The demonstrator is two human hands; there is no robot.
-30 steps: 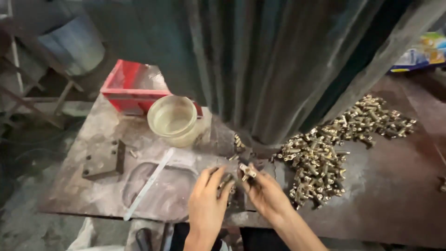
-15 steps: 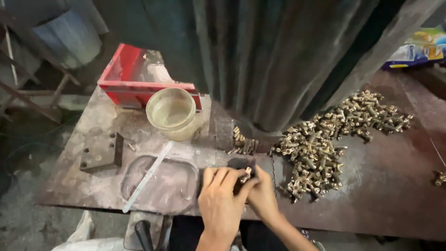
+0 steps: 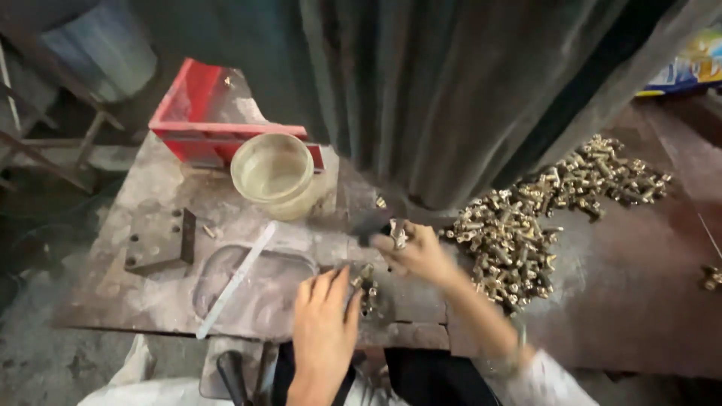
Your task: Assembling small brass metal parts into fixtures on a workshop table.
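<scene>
Colourful printed package [image 3: 696, 64], blue, yellow, white, flat, top right corner, partly cut off.

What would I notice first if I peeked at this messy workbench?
Probably the big shiny heap of small brass-coloured metal fittings spread over the right side of the rusty metal bench. Next, the right hand lifted mid-bench, pinching one small fitting in its fingers, with the left hand by a few more. Behind them sits a round cream plastic bowl against a red metal tray.

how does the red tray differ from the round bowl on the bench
The red tray is angular, opaque and bright red; the round bowl is pale and see-through. The tray lies at the bench's far edge; the bowl stands in front of it, nearer the hands. Both look dusty.
</scene>
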